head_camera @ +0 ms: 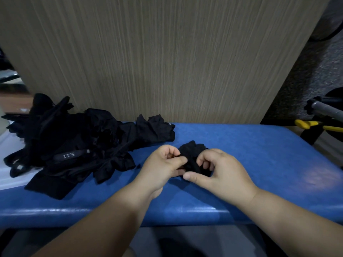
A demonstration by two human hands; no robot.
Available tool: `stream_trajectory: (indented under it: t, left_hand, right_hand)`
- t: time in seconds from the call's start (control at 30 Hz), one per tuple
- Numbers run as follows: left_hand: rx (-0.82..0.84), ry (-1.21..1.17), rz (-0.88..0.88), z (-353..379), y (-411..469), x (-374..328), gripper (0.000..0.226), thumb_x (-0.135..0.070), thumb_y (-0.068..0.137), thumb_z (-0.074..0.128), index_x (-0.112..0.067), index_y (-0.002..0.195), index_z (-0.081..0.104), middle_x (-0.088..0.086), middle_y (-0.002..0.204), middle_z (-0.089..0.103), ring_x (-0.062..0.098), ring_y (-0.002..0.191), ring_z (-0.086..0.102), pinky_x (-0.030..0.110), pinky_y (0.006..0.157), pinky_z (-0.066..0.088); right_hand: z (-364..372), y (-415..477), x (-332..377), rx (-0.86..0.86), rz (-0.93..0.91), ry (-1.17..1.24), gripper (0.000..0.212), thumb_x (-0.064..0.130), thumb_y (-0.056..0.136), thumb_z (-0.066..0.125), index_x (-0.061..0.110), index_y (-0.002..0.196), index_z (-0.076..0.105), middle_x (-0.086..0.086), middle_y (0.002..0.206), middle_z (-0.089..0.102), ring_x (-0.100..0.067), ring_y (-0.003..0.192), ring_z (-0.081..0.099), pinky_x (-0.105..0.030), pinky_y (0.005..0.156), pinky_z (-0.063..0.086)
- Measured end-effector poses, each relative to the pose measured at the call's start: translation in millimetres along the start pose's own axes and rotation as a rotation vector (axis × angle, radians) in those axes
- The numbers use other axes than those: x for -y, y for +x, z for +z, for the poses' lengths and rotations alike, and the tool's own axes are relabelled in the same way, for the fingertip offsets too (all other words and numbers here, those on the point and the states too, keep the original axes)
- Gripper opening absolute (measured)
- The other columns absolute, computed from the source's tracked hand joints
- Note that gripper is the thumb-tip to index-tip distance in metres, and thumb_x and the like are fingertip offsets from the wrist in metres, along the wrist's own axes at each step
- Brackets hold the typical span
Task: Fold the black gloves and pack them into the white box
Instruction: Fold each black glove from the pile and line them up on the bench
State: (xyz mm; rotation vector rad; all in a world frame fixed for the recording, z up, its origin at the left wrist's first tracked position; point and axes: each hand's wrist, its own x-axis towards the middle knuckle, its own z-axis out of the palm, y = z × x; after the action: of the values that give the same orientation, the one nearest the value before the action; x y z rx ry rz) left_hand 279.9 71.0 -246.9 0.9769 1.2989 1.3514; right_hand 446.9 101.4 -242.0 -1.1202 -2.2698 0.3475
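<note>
A small bunched black glove point(193, 153) sits on the blue table point(259, 154) in the middle. My left hand point(163, 167) pinches its left side with thumb and fingers. My right hand point(217, 169) grips its right side, fingers curled into the fabric and the thumb stretched out below it. A large heap of black gloves point(74, 145) lies at the left, one strap marked 5.11. The heap partly lies over a white surface point(9, 145) at the far left edge, which may be the white box; I cannot tell.
A tall wood-grain panel point(167, 62) stands right behind the table. At the right edge are a grey bar point(326, 109) and yellow-handled tools point(304, 124). The table's front edge runs just under my forearms.
</note>
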Motion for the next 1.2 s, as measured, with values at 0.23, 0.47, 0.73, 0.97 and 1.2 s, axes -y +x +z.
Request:
stream_trajectory:
  t: [0.23, 0.47, 0.73, 0.97, 1.2]
  left_hand:
    - [-0.078, 0.328, 0.084, 2.6, -0.1, 7.4, 0.015, -0.011, 0.089, 0.058, -0.016, 0.080, 0.047, 0.001, 0.072, 0.058, 0.012, 0.066, 0.064, 0.032, 0.067, 0.059]
    - [-0.006, 0.867, 0.236, -9.8, -1.2, 3.8, 0.022, -0.008, 0.083, 0.054, -0.028, 0.079, 0.046, -0.007, 0.087, 0.048, 0.012, 0.065, 0.047, 0.025, 0.056, 0.040]
    - [0.098, 0.713, 0.245, -23.5, -2.2, 7.3, 0.036, 0.004, 0.080, 0.054, -0.031, 0.072, 0.055, -0.007, 0.098, 0.050, 0.024, 0.063, 0.057, 0.044, 0.065, 0.055]
    - [0.257, 0.794, 0.245, -34.6, -0.9, -0.6, 0.040, 0.001, 0.074, 0.057, -0.037, 0.066, 0.067, 0.006, 0.090, 0.063, 0.023, 0.070, 0.056, 0.040, 0.071, 0.049]
    - [0.295, 0.793, 0.218, -38.4, 1.0, -10.6, 0.024, -0.030, 0.068, 0.046, -0.034, 0.059, 0.068, -0.005, 0.084, 0.066, 0.009, 0.085, 0.060, 0.035, 0.085, 0.047]
  right_hand:
    - [-5.0, 0.7, -2.2, -0.011, 0.074, -0.153, 0.005, 0.032, 0.078, 0.065, 0.031, 0.083, 0.066, 0.016, 0.076, 0.050, -0.004, 0.073, 0.046, -0.010, 0.059, 0.030]
    - [-10.0, -0.8, -8.6, 0.064, 0.077, -0.197, 0.018, 0.021, 0.074, 0.063, 0.034, 0.082, 0.053, 0.016, 0.082, 0.048, -0.005, 0.074, 0.050, -0.015, 0.060, 0.037]
    - [-7.4, -2.1, -9.3, 0.146, 0.014, -0.092, 0.030, 0.013, 0.070, 0.064, 0.036, 0.064, 0.045, 0.012, 0.079, 0.054, -0.004, 0.070, 0.053, -0.016, 0.061, 0.042]
    - [-8.5, -0.5, -17.7, 0.229, -0.105, 0.235, 0.022, 0.043, 0.072, 0.078, 0.026, 0.062, 0.069, 0.011, 0.070, 0.060, -0.010, 0.070, 0.061, -0.018, 0.065, 0.046]
    - [1.1, 14.2, -26.4, 0.171, -0.121, -0.058, 0.059, 0.071, 0.079, 0.044, 0.033, 0.121, 0.063, 0.013, 0.126, 0.059, -0.012, 0.124, 0.048, -0.037, 0.106, 0.038]
